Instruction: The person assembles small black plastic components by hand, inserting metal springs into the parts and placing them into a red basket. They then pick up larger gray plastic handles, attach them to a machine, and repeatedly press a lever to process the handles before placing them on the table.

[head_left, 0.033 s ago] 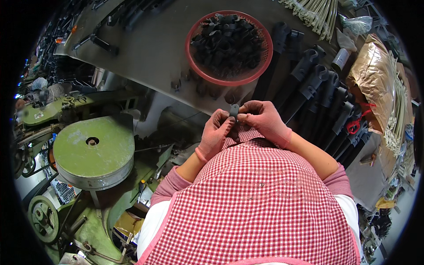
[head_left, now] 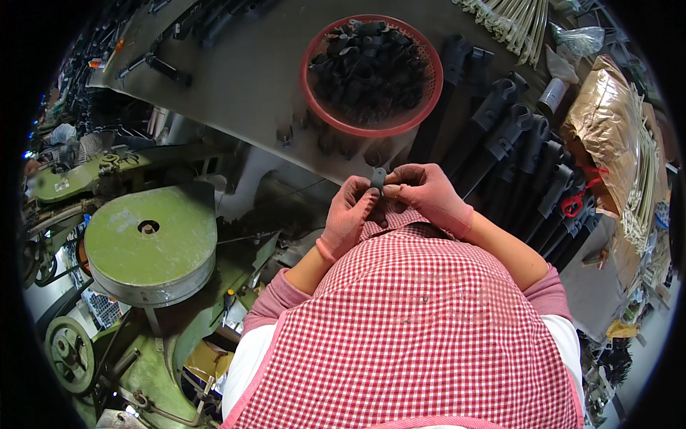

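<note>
Close in front of my checked apron [head_left: 421, 314], both my hands meet in stained pink gloves. My left hand [head_left: 350, 213] is closed, its thumb and fingers pinching a small dark strap-like piece [head_left: 378, 179] with a rounded end and a hole. The piece stands upright, its lower part hidden by the fingers. My right hand [head_left: 432, 196] is closed beside it, thumb and forefinger pinched at the piece's right side. Whatever those fingertips hold is too small to tell. Beyond the hands, a red plastic basket [head_left: 309, 89] holds many black curved clips [head_left: 368, 68].
The grey table [head_left: 221, 82] carries the basket. Black tubes with clamp-like ends [head_left: 507, 129] lie at the right, beside a spray can [head_left: 551, 97] and a brown-gold wrapped package [head_left: 604, 118]. A green machine with a round cover [head_left: 153, 250] stands close on my left.
The two frames are almost alike. The dark piece has shifted a trace to the left; my hands have kept their hold and place.
</note>
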Action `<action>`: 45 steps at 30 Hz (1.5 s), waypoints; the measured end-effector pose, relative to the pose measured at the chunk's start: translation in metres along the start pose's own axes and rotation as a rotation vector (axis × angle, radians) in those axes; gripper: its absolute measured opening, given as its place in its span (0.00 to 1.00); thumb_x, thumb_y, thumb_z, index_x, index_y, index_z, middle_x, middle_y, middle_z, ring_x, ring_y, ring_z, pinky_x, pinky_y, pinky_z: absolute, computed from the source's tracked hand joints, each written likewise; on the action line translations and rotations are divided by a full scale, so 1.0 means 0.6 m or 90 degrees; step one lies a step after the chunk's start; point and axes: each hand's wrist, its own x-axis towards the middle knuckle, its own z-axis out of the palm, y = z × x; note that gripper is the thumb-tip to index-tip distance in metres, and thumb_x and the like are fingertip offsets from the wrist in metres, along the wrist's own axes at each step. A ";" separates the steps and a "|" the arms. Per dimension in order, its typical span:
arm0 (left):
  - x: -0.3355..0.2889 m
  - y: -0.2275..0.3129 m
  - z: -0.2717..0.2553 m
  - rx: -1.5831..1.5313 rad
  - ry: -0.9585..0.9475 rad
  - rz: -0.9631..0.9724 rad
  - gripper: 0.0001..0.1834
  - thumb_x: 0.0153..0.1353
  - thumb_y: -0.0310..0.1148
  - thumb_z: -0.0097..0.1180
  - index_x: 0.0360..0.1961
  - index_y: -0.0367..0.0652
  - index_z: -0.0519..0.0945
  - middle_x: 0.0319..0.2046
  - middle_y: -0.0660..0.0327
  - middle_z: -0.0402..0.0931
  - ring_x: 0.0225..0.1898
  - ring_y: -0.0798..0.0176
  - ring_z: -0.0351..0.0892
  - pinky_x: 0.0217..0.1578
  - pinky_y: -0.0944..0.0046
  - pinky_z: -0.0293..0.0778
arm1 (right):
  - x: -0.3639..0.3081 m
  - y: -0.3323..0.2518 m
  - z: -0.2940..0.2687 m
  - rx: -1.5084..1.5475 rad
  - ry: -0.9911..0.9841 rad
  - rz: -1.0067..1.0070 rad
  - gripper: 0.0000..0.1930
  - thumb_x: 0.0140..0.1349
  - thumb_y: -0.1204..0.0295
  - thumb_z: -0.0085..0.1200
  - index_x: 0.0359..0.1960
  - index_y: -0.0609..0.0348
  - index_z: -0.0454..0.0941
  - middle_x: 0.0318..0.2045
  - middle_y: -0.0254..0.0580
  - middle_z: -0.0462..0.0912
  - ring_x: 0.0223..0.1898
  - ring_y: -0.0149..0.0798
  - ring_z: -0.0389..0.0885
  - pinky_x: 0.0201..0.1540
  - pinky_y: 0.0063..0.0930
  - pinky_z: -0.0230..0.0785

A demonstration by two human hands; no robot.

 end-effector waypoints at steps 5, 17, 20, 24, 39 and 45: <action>0.018 -0.061 -0.066 0.173 0.039 0.020 0.10 0.68 0.27 0.52 0.48 0.38 0.77 0.38 0.56 0.82 0.36 0.62 0.83 0.37 0.63 0.79 | 0.015 0.021 0.002 0.042 -0.082 0.094 0.15 0.67 0.69 0.58 0.45 0.71 0.81 0.31 0.41 0.85 0.29 0.27 0.80 0.34 0.19 0.74; 0.216 -0.003 -0.074 1.035 0.071 0.570 0.13 0.61 0.42 0.61 0.43 0.49 0.80 0.35 0.58 0.81 0.36 0.52 0.82 0.34 0.57 0.77 | -0.028 -0.002 -0.123 0.204 0.122 0.032 0.15 0.72 0.64 0.50 0.52 0.61 0.77 0.28 0.31 0.76 0.29 0.22 0.72 0.34 0.15 0.67; 0.338 0.030 -0.007 1.107 0.124 0.488 0.10 0.61 0.40 0.59 0.41 0.50 0.81 0.40 0.56 0.82 0.40 0.50 0.83 0.38 0.55 0.78 | -0.040 -0.003 -0.139 0.163 0.205 -0.025 0.13 0.70 0.66 0.53 0.49 0.61 0.78 0.33 0.34 0.81 0.32 0.23 0.78 0.37 0.16 0.72; 0.441 0.031 0.020 1.351 0.091 0.150 0.13 0.61 0.42 0.57 0.44 0.51 0.82 0.42 0.53 0.82 0.45 0.48 0.82 0.44 0.53 0.77 | -0.052 -0.001 -0.168 0.222 0.190 -0.027 0.10 0.67 0.69 0.58 0.45 0.62 0.80 0.33 0.38 0.84 0.30 0.26 0.81 0.34 0.18 0.74; 0.329 0.034 -0.001 0.782 0.058 0.171 0.14 0.65 0.35 0.57 0.47 0.37 0.81 0.41 0.53 0.83 0.39 0.59 0.84 0.44 0.63 0.76 | 0.007 -0.053 -0.144 0.268 0.196 -0.199 0.12 0.67 0.69 0.59 0.48 0.61 0.80 0.35 0.38 0.85 0.33 0.26 0.82 0.37 0.19 0.76; 0.364 0.021 0.008 1.047 0.044 0.155 0.18 0.58 0.37 0.60 0.50 0.48 0.80 0.47 0.51 0.80 0.51 0.48 0.79 0.53 0.54 0.74 | -0.013 -0.029 -0.147 0.233 0.264 -0.152 0.12 0.67 0.69 0.59 0.47 0.61 0.80 0.35 0.37 0.85 0.33 0.26 0.82 0.39 0.21 0.76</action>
